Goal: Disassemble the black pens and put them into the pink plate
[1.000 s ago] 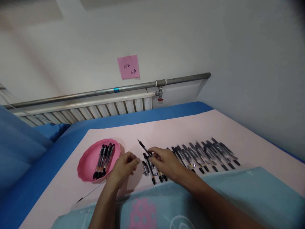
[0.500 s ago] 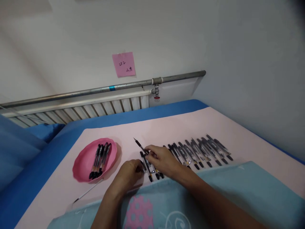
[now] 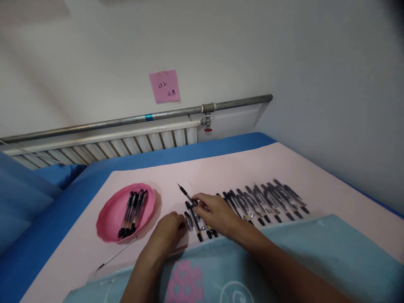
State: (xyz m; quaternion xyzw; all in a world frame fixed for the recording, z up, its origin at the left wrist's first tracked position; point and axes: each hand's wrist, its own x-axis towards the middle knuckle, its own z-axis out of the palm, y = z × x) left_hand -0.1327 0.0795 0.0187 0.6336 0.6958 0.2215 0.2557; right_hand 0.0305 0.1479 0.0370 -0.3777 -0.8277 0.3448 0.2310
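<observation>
My right hand (image 3: 214, 210) pinches an uncapped gel pen (image 3: 183, 191), its tip pointing up and to the left. Just left of it, my left hand (image 3: 169, 230) is loosely curled with nothing visible in it, and its fingertips are partly hidden. A clear and black pen cap (image 3: 188, 221) lies on the pink mat right beside those fingers. Under and around my right hand lie several black gel pens (image 3: 195, 225), some covered by the hand. More capped pens rest inside a pink scalloped bowl (image 3: 104, 214) to the left.
A long row of pen parts (image 3: 265, 200) spreads over the pink mat (image 3: 202, 172) on the right. A thin white refill (image 3: 116, 253) with a dark end lies before the bowl. Light blue cloth (image 3: 299, 244) covers the near edge. A radiator (image 3: 142, 143) stands behind.
My left hand has let go of the pen cap and drawn slightly left, leaving the cap on the mat. My right hand stays in place with the pen.
</observation>
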